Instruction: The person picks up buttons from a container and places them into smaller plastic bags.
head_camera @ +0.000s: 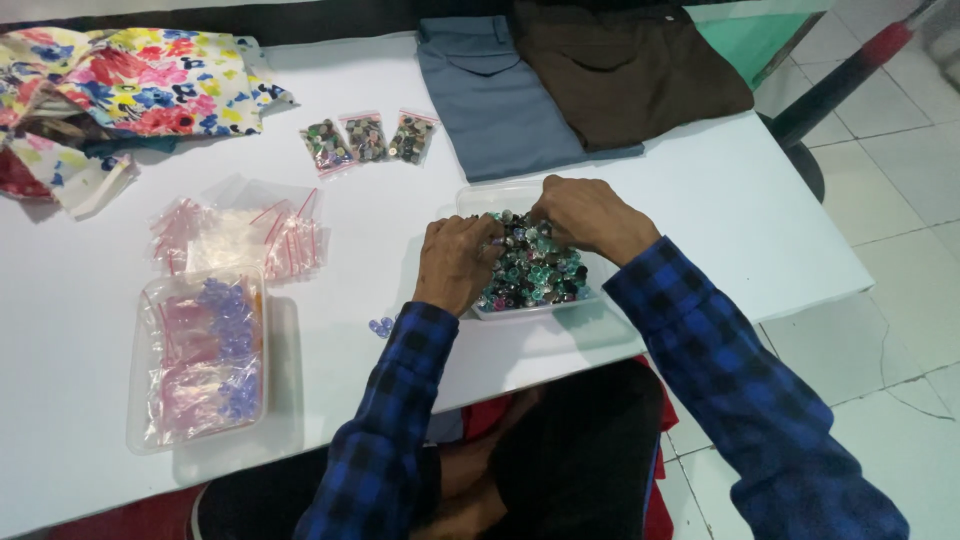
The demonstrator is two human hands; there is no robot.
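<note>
A clear plastic tray (478, 198) holds a heap of dark, green and teal buttons (535, 272) on the white table (720, 200). My left hand (458, 260) rests on the heap's left side, fingers curled into the buttons. At the far edge of the heap my right hand (588, 213) is bent over it, fingertips down among the buttons. Whether either hand grips a button is hidden by the fingers. Both arms wear blue and black checked sleeves.
Three small bags of buttons (367, 140) lie behind the tray. Empty red-striped zip bags (245, 235) pile at left, above a clear tray with purple pieces (205, 355). Folded grey (490, 95) and brown (620, 70) trousers and floral cloth (140, 80) lie at the back. Two loose blue beads (381, 325).
</note>
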